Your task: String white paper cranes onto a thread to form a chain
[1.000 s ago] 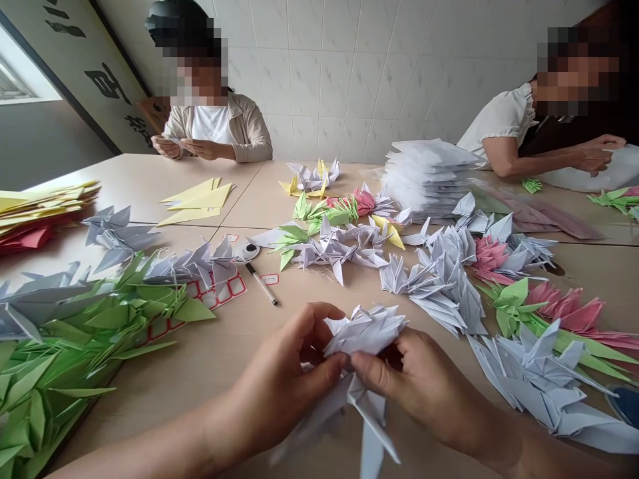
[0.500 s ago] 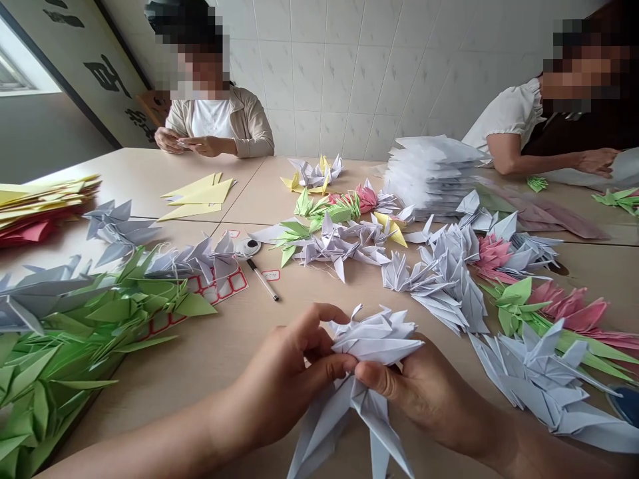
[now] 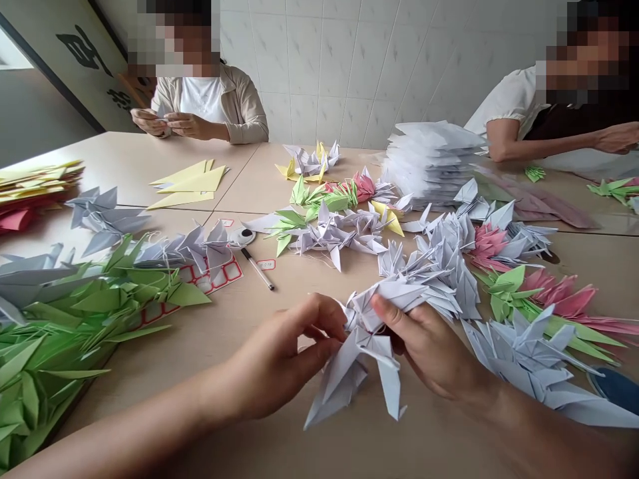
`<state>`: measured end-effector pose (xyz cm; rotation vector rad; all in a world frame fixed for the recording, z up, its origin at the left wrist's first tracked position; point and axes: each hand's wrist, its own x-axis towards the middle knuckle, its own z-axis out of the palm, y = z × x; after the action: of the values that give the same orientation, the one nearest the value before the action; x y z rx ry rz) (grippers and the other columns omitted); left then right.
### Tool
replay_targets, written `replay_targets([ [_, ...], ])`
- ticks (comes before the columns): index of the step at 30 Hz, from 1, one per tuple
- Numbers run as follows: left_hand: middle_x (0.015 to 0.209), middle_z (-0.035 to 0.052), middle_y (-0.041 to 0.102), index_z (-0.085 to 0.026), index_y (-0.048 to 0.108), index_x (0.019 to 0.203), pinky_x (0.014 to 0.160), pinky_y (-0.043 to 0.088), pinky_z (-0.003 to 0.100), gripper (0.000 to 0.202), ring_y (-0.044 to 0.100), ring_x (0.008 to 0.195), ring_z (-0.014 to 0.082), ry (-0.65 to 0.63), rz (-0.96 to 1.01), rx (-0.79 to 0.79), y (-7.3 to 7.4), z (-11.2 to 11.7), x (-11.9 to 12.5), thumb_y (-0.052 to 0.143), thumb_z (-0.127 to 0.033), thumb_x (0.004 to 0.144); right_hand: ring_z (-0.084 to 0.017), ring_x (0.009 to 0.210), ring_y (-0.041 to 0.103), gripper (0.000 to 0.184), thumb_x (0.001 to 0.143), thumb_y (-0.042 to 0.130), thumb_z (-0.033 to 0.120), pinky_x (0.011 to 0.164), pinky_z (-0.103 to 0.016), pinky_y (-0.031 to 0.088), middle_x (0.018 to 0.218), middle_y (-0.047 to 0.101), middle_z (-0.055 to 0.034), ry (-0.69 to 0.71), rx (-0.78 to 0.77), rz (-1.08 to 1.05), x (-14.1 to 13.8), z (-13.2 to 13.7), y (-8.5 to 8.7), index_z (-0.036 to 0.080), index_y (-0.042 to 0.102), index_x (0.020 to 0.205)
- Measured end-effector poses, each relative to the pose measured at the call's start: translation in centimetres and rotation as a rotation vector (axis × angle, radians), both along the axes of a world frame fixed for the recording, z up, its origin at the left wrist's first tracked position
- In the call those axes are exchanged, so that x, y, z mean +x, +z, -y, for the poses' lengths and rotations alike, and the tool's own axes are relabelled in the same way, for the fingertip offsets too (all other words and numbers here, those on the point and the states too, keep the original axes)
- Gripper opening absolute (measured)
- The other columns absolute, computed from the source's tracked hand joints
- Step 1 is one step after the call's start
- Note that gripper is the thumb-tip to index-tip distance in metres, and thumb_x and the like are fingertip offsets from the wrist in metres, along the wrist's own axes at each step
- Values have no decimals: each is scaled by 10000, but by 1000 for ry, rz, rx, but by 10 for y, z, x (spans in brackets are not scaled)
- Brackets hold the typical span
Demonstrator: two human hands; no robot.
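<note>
A bunch of white paper cranes (image 3: 367, 346) hangs between my two hands just above the tan table (image 3: 214, 346). My left hand (image 3: 279, 359) pinches its left side with thumb and fingers closed. From the right, my right hand (image 3: 429, 346) wraps round the bunch, thumb on top. The wings point down toward me. More white cranes (image 3: 439, 273) lie just beyond my right hand.
Green and grey cranes (image 3: 74, 319) pile at the left, pink and green ones (image 3: 544, 299) at the right. A pen (image 3: 257, 268) and a red-bordered label sheet (image 3: 219, 276) lie mid-table. A white paper stack (image 3: 429, 163) stands behind. Two other people sit at the far side folding paper.
Both hands have turned the crane bunch and lifted it slightly up and right; the wings now hang lower. The camera has tilted down a little.
</note>
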<state>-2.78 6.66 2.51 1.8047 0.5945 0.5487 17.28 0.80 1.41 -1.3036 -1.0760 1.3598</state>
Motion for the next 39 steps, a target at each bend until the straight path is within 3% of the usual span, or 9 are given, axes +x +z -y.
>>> replay_targets([
  [4, 1021, -8, 668, -220, 530, 1040, 819, 480, 194, 211, 609, 889, 91, -71, -18, 155, -5, -3, -1, 546, -65, 898, -83, 517, 455, 426, 899, 589, 523, 483, -199, 382, 597, 544, 27, -16, -118, -207, 0, -2, -6, 164, 565, 672],
  [9, 1082, 31, 661, -207, 534, 1167, 830, 489, 237, 295, 600, 918, 129, -133, -30, 168, -3, -5, -2, 625, -184, 888, -74, 490, 501, 415, 904, 581, 521, 428, -162, 399, 594, 580, 19, 49, -159, -306, 0, -3, -7, 153, 617, 715],
  [13, 1003, 46, 673, -173, 610, 1068, 778, 491, 241, 180, 607, 871, 144, -103, -63, 40, 4, -4, -2, 616, -243, 903, -86, 528, 580, 376, 884, 612, 520, 447, -153, 455, 648, 639, 7, 92, -179, -305, -1, -1, -8, 156, 649, 797],
  [19, 985, 33, 679, -207, 527, 1118, 771, 480, 256, 176, 620, 884, 150, -67, 61, -411, 6, 0, -1, 534, -283, 960, -88, 495, 610, 438, 848, 635, 557, 452, -147, 479, 591, 666, -17, 115, -242, -328, -2, 0, -8, 127, 680, 780],
  [22, 926, 16, 645, -217, 503, 1139, 711, 450, 242, 236, 597, 821, 139, -59, 73, -517, 4, -1, 0, 585, -288, 931, -86, 497, 620, 395, 847, 659, 517, 450, -141, 489, 606, 677, -10, 87, -243, -358, -2, 0, -5, 131, 689, 767],
  [27, 922, 3, 597, -222, 455, 1179, 677, 403, 221, 324, 546, 812, 123, -77, 102, -596, 5, -6, 0, 614, -192, 898, -74, 466, 622, 406, 845, 673, 500, 417, -119, 492, 558, 659, 15, 29, -287, -460, -3, -2, 0, 137, 664, 662],
  [31, 978, 7, 585, -221, 462, 1176, 724, 424, 234, 350, 534, 840, 120, -97, 86, -648, 8, -7, 1, 606, -115, 875, -75, 411, 608, 328, 785, 750, 462, 360, -110, 479, 508, 651, 37, -28, -284, -529, 1, -5, 0, 156, 683, 687],
  [35, 1009, 36, 603, -210, 484, 1183, 741, 418, 265, 358, 536, 867, 145, -136, 99, -669, 5, -6, 1, 632, -143, 864, -95, 444, 641, 330, 768, 768, 451, 403, -136, 530, 534, 685, 13, -41, -270, -572, 5, -7, 1, 151, 691, 654],
  [39, 914, 3, 597, -228, 494, 1203, 652, 385, 231, 366, 509, 763, 112, -50, 96, -645, 1, -8, -1, 657, -209, 875, -100, 451, 641, 330, 794, 743, 451, 421, -155, 544, 540, 688, 8, -22, -266, -590, 6, -6, 0, 156, 704, 651],
])
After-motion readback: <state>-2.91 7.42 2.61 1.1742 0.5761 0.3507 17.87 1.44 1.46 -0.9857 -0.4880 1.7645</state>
